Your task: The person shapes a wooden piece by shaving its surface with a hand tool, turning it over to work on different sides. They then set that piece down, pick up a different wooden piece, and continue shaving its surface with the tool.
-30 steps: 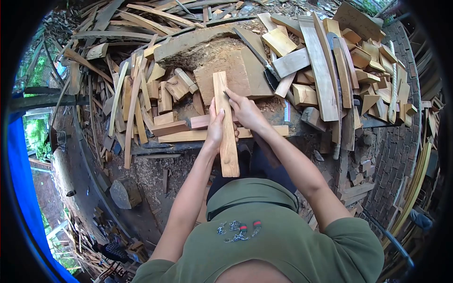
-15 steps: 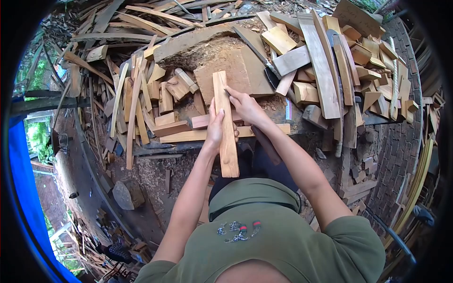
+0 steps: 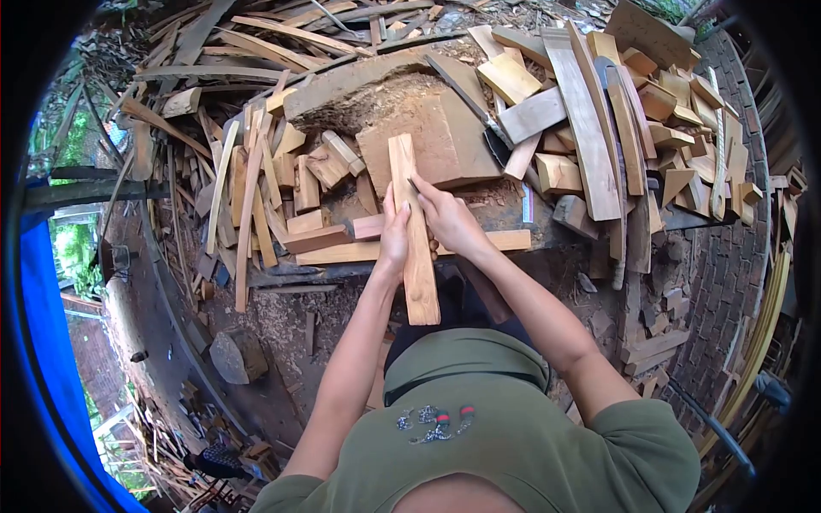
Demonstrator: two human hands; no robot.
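A long, light-brown wooden block (image 3: 417, 265) is held lengthwise in front of my body, its near end close to my waist. My left hand (image 3: 395, 235) is closed around its left side, with the thumb along the edge. Against the right side of the block rests my right hand (image 3: 449, 221), fingers pinched on a thin dark pencil (image 3: 413, 181) whose end points at the block's upper face. Most of the pencil is hidden by the fingers. Beyond the block lies a big rough wooden slab (image 3: 419, 128) on the bench.
Cut wood blocks (image 3: 321, 167) crowd the bench's left side. More blocks and long boards (image 3: 581, 120) are heaped at right, near a small ruler (image 3: 528, 205). A straight wooden strip (image 3: 487, 241) lies along the front edge. A dark long blade-like tool (image 3: 466, 90) leans across the slab.
My right hand and the pencil have slid a little down along the block toward my body. My left hand keeps its hold on the block, and the view has shifted slightly.
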